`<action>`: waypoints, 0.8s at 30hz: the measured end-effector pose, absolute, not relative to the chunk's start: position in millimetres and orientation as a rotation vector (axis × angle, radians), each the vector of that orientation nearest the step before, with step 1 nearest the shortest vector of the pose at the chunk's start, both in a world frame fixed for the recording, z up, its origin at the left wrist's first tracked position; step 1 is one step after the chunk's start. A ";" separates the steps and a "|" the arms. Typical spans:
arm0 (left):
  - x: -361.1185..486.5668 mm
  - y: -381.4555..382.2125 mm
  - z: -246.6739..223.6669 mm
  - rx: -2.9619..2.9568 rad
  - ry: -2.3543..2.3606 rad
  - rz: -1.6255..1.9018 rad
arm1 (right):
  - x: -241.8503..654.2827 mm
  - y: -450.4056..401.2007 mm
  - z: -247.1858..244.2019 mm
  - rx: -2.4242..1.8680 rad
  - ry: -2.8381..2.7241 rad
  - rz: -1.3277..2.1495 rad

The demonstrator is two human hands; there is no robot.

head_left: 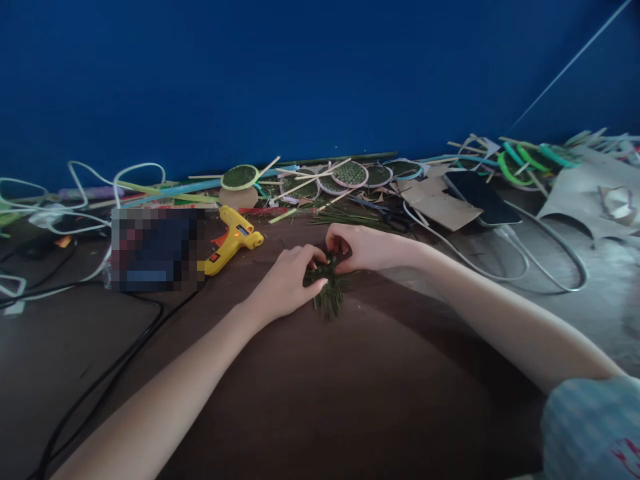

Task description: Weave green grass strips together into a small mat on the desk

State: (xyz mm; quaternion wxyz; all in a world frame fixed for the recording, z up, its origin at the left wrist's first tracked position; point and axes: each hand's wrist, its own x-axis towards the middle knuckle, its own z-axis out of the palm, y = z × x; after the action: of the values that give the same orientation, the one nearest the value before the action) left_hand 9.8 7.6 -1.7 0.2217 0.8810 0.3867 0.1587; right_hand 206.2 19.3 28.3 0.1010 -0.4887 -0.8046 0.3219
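Observation:
A small bundle of dark green leaf strips point(329, 303), partly woven, lies on the brown tabletop in front of me, with loose ends fanning toward me. My left hand point(293, 280) grips its left side, thumb near the front and fingers curled over the far edge. From the right, my right hand point(353, 247) pinches strips at the far side, fingertips bent together. Both hands cover much of the weave, so its full outline is hidden.
A yellow glue gun point(231, 240) lies to the left beside a blurred box point(155, 250), with black and white cables around. Along the blue wall are round woven green discs point(350, 174), sticks, cardboard point(445, 200), and a phone point(481, 198) on a cable.

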 end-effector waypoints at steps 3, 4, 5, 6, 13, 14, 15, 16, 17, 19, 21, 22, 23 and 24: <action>10.0 7.4 -1.6 2.433 1.071 0.434 | 208.4 21.7 29.7 -1.394 -2.322 1.031; 10.1 7.4 -1.9 2.434 1.067 0.436 | 209.3 22.5 30.2 -1.371 -2.306 1.061; 10.1 7.3 -2.5 2.434 1.061 0.445 | 210.2 23.2 30.8 -1.346 -2.291 1.096; 10.1 7.2 -3.3 2.428 1.049 0.458 | 211.0 23.6 31.6 -1.321 -2.276 1.135; 9.5 7.6 -6.1 2.373 0.994 0.528 | 214.7 22.1 42.6 -1.311 -2.190 1.331; 9.5 8.2 -5.7 2.409 0.993 0.507 | 214.8 22.1 44.0 -1.325 -2.183 1.340; 9.5 8.9 -5.3 2.454 0.986 0.479 | 214.8 22.1 45.0 -1.341 -2.177 1.346; 9.5 9.7 -5.1 2.500 0.972 0.450 | 214.7 22.1 45.8 -1.355 -2.169 1.353; 9.4 10.4 -5.0 2.541 0.953 0.428 | 214.5 22.2 46.4 -1.362 -2.160 1.363; 9.0 11.5 -5.5 2.593 0.922 0.411 | 214.1 22.3 47.2 -1.365 -2.130 1.372; 8.5 11.8 -6.5 2.613 0.911 0.417 | 213.8 22.4 47.6 -1.372 -2.089 1.365; 8.3 11.8 -6.9 2.619 0.910 0.415 | 213.6 22.5 47.6 -1.389 -2.070 1.354; 8.2 11.6 -7.1 2.625 0.911 0.410 | 213.5 22.7 47.6 -1.411 -2.057 1.343; 8.1 11.3 -7.2 2.629 0.911 0.406 | 213.5 23.0 47.3 -1.435 -2.051 1.333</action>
State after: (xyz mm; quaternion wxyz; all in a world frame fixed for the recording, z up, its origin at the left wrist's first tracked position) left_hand 8.1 11.3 -7.2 0.1640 0.9223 0.3197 0.1426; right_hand 213.5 23.0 47.3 0.1520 -0.5001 -0.7148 0.4645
